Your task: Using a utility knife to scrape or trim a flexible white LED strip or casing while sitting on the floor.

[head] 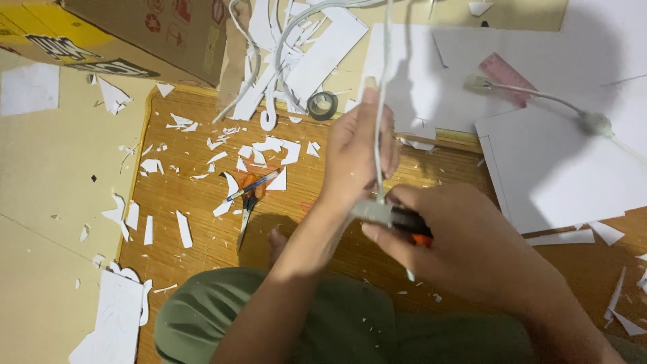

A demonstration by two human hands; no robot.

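**Both hands on a thin white cable**

The left hand (357,152) is closed around a white cable (381,101); the right hand (465,249) grips its grey plug end (375,211) against a black-and-orange tool (411,226). The cable looks light and limp, best held near the plug. Paper scraps (263,152), scissors (248,205) and tape (322,105) litter the woven floor mat (202,202).

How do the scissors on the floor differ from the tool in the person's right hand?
The scissors lie untouched on the wooden mat among paper scraps; the black-and-orange tool is gripped in the right hand. The scissors show in full, blades pointing toward the person; the tool is mostly hidden by fingers. Both have orange parts.
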